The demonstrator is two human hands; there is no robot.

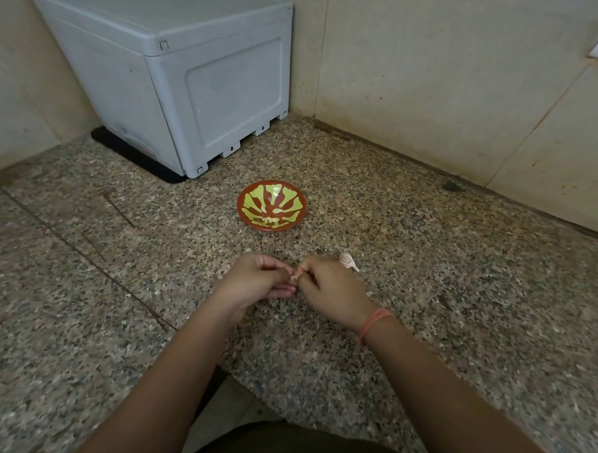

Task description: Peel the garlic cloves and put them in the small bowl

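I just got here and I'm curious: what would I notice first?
The bright red and green bowl in the middle of the speckled counter. In front of it, the left hand and right hand pinch a garlic clove between them. A big grey box sits at the back left.

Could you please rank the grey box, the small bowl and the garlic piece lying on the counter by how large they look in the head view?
1. Grey box, by far the largest.
2. Small bowl.
3. Garlic piece, smallest, though the right hand may hide part of it.
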